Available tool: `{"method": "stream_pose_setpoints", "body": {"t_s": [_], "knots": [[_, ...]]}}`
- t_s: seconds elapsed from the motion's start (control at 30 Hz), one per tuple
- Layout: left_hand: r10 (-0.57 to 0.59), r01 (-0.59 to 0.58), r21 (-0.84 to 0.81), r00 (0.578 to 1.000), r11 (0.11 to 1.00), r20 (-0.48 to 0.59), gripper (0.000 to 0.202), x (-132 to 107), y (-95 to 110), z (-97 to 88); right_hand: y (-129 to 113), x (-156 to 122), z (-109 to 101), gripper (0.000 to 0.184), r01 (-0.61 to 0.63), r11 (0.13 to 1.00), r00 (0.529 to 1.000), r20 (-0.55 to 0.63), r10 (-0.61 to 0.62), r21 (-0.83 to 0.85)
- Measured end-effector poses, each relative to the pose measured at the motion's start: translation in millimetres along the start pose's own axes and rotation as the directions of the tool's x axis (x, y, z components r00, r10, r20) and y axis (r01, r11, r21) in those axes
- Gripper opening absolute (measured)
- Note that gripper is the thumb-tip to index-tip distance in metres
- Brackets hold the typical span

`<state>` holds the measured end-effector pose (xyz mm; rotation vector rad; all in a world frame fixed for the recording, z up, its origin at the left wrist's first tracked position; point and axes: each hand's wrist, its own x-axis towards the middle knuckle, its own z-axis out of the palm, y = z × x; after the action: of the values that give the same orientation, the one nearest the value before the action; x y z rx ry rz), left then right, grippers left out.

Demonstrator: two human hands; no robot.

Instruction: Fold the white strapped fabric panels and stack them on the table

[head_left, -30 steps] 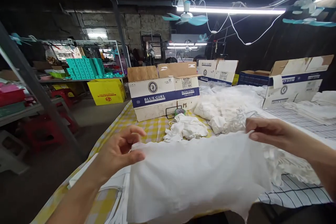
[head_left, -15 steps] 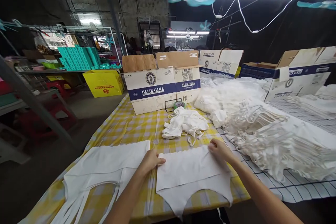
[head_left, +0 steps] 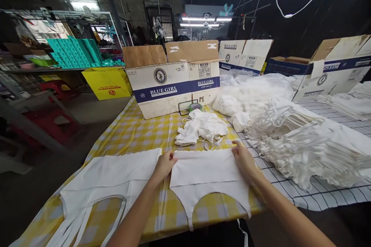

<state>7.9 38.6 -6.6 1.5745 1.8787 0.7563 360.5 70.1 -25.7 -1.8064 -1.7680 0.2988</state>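
Grip of left hand (head_left: 165, 164) and right hand (head_left: 245, 160): flat, fingers apart, pressing both top corners of white garment (head_left: 207, 175), now folded smaller on yellow checked worktop (head_left: 139, 135). Lifted a second ago, since lowered, spread, smoothed beside stacked garments (head_left: 110, 175).

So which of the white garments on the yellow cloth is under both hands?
The folded white garment at the table's front edge: left hand and right hand press its sides; the neighbouring garment lies untouched.
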Motion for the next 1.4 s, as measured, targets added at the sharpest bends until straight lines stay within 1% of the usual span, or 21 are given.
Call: {"method": "stream_pose_setpoints", "body": {"t_s": [0.07, 0.13, 0.2, 0.23, 0.3, 0.37, 0.4, 0.47, 0.57, 0.67, 0.8, 1.0, 1.1, 1.17, 1.23, 1.3, 1.4], "knots": [[-0.013, 0.014, 0.021, 1.000, 1.000, -0.025, 0.005, 8, -1, 3.5, -5, 0, 5, 0.033, 0.007, 0.999, 0.999, -0.034, -0.008, -0.036], [-0.028, 0.029, 0.023, 0.999, 0.999, -0.040, 0.007, 13, -1, 6.7, -16, -1, 10, 0.034, 0.052, 0.997, 0.996, -0.073, -0.056, -0.059], [-0.035, 0.036, 0.006, 0.998, 0.999, -0.049, 0.012, 16, 0, 9.6, -36, -3, 18, 0.034, 0.176, 0.984, 0.979, -0.094, -0.179, -0.033], [-0.035, 0.035, -0.007, 0.998, 0.999, -0.053, 0.014, 18, 1, 11.0, -50, -5, 23, 0.032, 0.254, 0.967, 0.963, -0.094, -0.252, 0.006], [-0.030, 0.027, -0.048, 0.998, 0.998, -0.054, 0.017, 19, 5, 13.7, -79, -9, 34, 0.028, 0.382, 0.916, 0.924, -0.062, -0.377, 0.124], [-0.014, 0.009, -0.106, 0.999, 0.994, -0.042, 0.020, 18, 8, 15.6, -109, -13, 47, 0.025, 0.439, 0.869, 0.892, 0.005, -0.452, 0.230], [-0.001, -0.003, -0.139, 1.000, 0.990, -0.031, 0.023, 17, 10, 16.1, -122, -15, 53, 0.025, 0.453, 0.854, 0.877, 0.043, -0.479, 0.257], [0.033, -0.034, -0.200, 0.999, 0.979, -0.008, 0.029, 15, 12, 15.8, -143, -16, 62, 0.027, 0.473, 0.839, 0.851, 0.107, -0.514, 0.268], [0.089, -0.079, -0.269, 0.996, 0.960, 0.026, 0.035, 11, 14, 12.7, -159, -12, 71, 0.028, 0.491, 0.833, 0.828, 0.159, -0.537, 0.255], [0.128, -0.109, -0.304, 0.991, 0.946, 0.045, 0.033, 10, 15, 9.1, -165, -7, 73, 0.020, 0.507, 0.825, 0.812, 0.182, -0.554, 0.249], [0.152, -0.135, -0.292, 0.988, 0.947, 0.037, 0.025, 11, 15, 8.6, -168, -4, 73, 0.013, 0.519, 0.825, 0.808, 0.189, -0.559, 0.222], [0.170, -0.151, -0.261, 0.984, 0.953, 0.050, 0.021, 10, 14, 11.9, -168, -2, 69, 0.014, 0.535, 0.821, 0.795, 0.209, -0.569, 0.198], [0.167, -0.149, -0.256, 0.985, 0.955, 0.050, 0.022, 9, 15, 12.2, -169, 0, 66, 0.019, 0.540, 0.815, 0.786, 0.221, -0.577, 0.209], [0.171, -0.153, -0.253, 0.984, 0.955, 0.051, 0.023, 9, 15, 12.0, -172, 1, 65, 0.014, 0.537, 0.818, 0.787, 0.228, -0.574, 0.206], [0.171, -0.154, -0.246, 0.984, 0.957, 0.048, 0.022, 9, 15, 11.6, -173, 3, 67, 0.009, 0.524, 0.829, 0.798, 0.229, -0.558, 0.194], [0.162, -0.148, -0.239, 0.986, 0.960, 0.042, 0.022, 9, 14, 11.1, -172, 8, 70, 0.012, 0.494, 0.851, 0.823, 0.223, -0.523, 0.175], [0.145, -0.132, -0.244, 0.989, 0.961, 0.036, 0.022, 7, 12, 9.7, -164, 17, 71, 0.018, 0.403, 0.906, 0.889, 0.178, -0.421, 0.132]]}}
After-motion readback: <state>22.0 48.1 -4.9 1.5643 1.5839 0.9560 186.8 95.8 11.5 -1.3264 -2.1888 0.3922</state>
